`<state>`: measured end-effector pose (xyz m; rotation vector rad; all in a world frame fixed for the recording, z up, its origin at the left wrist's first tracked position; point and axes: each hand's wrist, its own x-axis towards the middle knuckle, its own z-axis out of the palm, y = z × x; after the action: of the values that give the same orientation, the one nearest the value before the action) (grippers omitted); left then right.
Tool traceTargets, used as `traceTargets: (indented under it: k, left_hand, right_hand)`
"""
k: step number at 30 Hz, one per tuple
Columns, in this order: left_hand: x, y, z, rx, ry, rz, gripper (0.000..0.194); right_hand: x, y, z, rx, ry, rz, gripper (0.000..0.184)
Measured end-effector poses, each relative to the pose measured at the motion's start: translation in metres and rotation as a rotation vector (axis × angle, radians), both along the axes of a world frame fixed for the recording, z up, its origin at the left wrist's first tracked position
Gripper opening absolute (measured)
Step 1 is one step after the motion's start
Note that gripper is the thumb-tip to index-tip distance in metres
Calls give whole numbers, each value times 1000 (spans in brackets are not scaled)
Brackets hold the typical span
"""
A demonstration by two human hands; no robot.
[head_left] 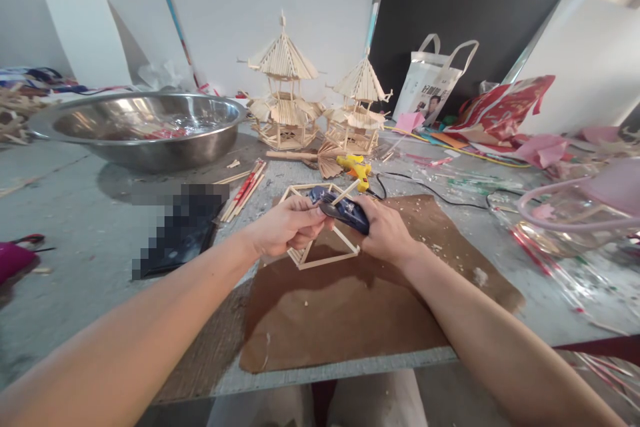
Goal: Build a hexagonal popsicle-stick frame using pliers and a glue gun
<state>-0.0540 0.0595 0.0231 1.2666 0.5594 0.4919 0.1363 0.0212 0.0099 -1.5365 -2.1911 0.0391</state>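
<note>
My left hand (286, 225) is closed around a hexagonal frame of wooden sticks (330, 257), holding it tilted above a brown paper sheet (350, 307). My right hand (383, 230) grips a dark blue cutter tool (343, 207) whose jaws meet a thin wooden stick (349, 191) at the frame's top. A yellow glue gun (356, 168) lies just behind the hands, its black cord trailing right.
Two stick-built pagoda models (285, 90) (359, 107) stand at the back. A large steel basin (145, 123) sits back left, loose sticks (245, 190) and a dark blurred object (177, 227) in front of it. Clear plastic wrappers (560, 213), a white bag (433, 83) and red paper clutter the right.
</note>
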Motion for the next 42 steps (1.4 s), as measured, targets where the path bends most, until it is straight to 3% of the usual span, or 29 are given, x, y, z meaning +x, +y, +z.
traceTargets:
  k: [6,12,16,26,36,42]
  left_hand:
    - [3,-2,-1,150,33,119,34]
    - [13,-9,-5,768,206,450,27]
    - [14,-10,-4,942,273,499,22]
    - [12,-8,1,696,194,344,25]
    - [6,1,-6,300,85,199,32]
    - [7,-2,-4,142,8,149,30]
  right_hand:
    - [-4,-2,4,-79,-56,-109,37]
    - [-8,-3,6,-117,-98,-199,36]
    - [-9,-3,4,-107,-81,-218,35]
    - [-1,2,-1,-75,39,-48,47]
    - [1,4,-2,-40,65,25,48]
    - [6,8,-5,72,86,129,46]
